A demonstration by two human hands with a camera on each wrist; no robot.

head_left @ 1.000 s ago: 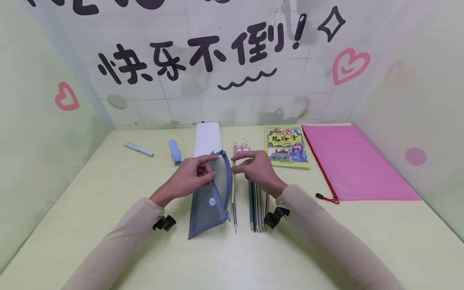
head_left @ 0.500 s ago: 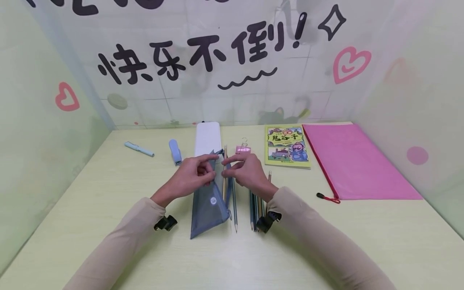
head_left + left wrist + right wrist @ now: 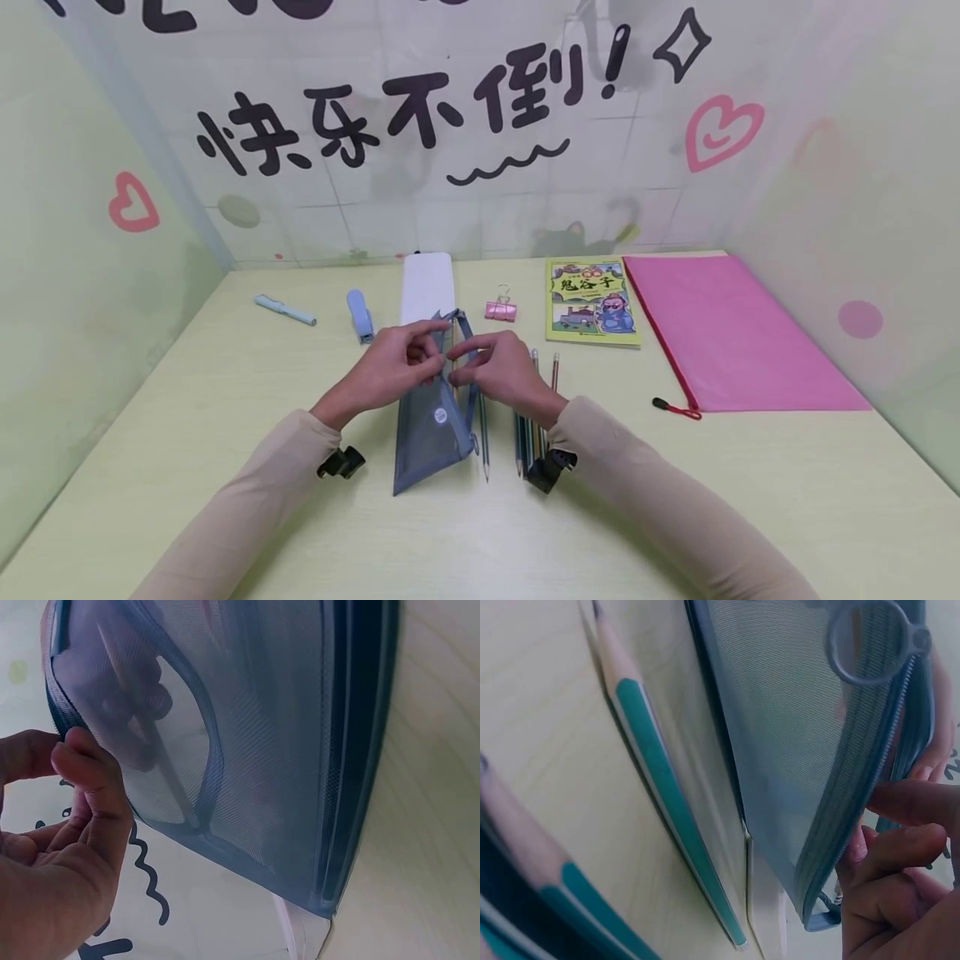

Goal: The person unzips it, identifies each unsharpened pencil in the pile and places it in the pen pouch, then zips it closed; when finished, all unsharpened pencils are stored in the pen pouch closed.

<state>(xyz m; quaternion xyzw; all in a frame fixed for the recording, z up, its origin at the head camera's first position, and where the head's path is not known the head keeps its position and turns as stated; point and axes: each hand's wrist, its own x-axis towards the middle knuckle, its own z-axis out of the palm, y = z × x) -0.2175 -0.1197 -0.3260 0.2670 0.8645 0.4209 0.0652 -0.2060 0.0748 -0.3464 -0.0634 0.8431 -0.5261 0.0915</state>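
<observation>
The left hand [image 3: 393, 367] is pinching the mesh pouch [image 3: 433, 425] mouth open while the right hand [image 3: 498, 372] is gripping a pencil [image 3: 453, 354] entering it, needing a straight push down.

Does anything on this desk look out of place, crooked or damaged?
Nothing looks damaged or spilled. The blue mesh pencil pouch lies at a slant, its mouth held open by the left hand and right hand. One pencil lies alone beside it, apart from the pencil bunch.
</observation>
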